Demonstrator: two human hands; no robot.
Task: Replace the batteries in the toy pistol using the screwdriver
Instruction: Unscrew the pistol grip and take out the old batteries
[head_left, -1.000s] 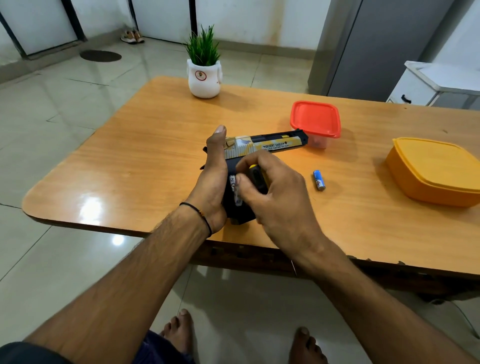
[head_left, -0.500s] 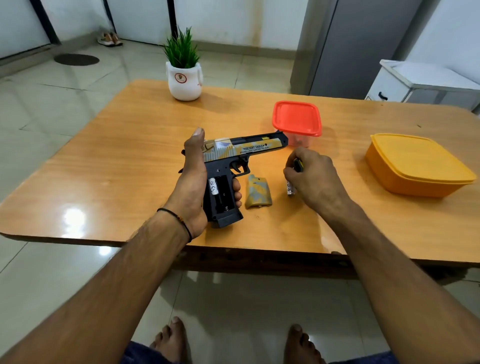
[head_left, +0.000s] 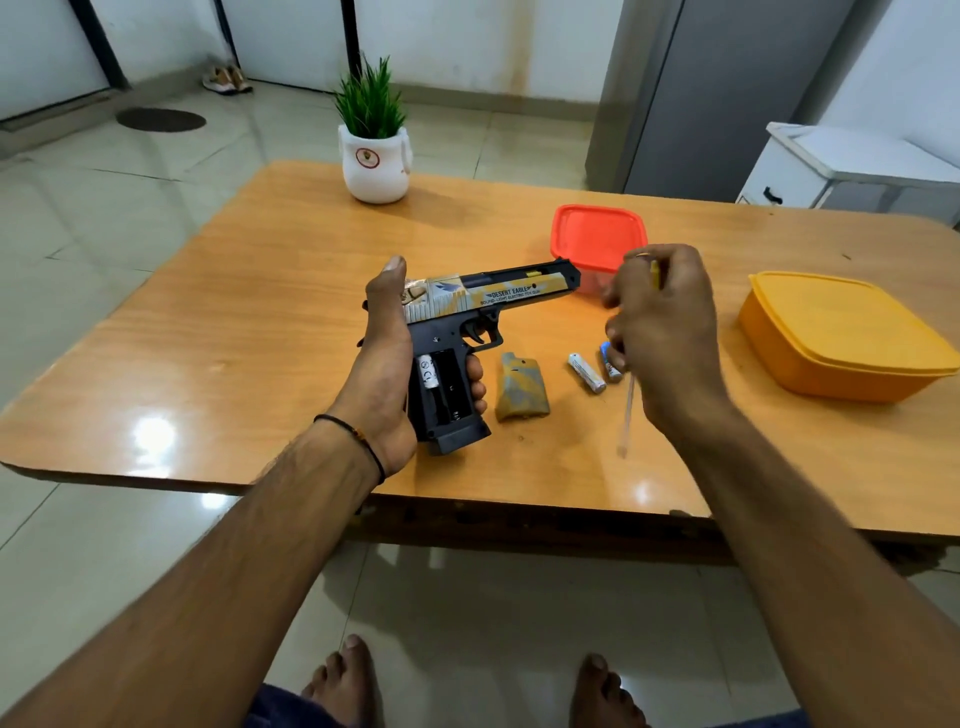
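My left hand (head_left: 384, 364) grips the toy pistol (head_left: 483, 306) by its black grip, barrel pointing right. The battery compartment (head_left: 441, 384) in the grip lies uncovered, with one white battery in its left slot and the other slot bare. The tan grip cover (head_left: 521, 388) lies on the table just right of the pistol. Two loose batteries sit further right, a white one (head_left: 587, 372) and a blue-ended one (head_left: 609, 364) partly behind my right hand. My right hand (head_left: 662, 332) holds the screwdriver (head_left: 627, 415), its yellow handle showing above the fingers and the blurred shaft pointing down.
The wooden table (head_left: 260, 322) carries a white potted plant (head_left: 374, 156) at the back, a red-lidded box (head_left: 597, 239) behind the pistol's muzzle and a yellow container (head_left: 841, 338) at the right. My bare feet show below the near table edge.
The right hand left the pistol grip, the tan cover came to lie on the table, and a white battery now sits beside the blue one. The right hand has lifted with the screwdriver.
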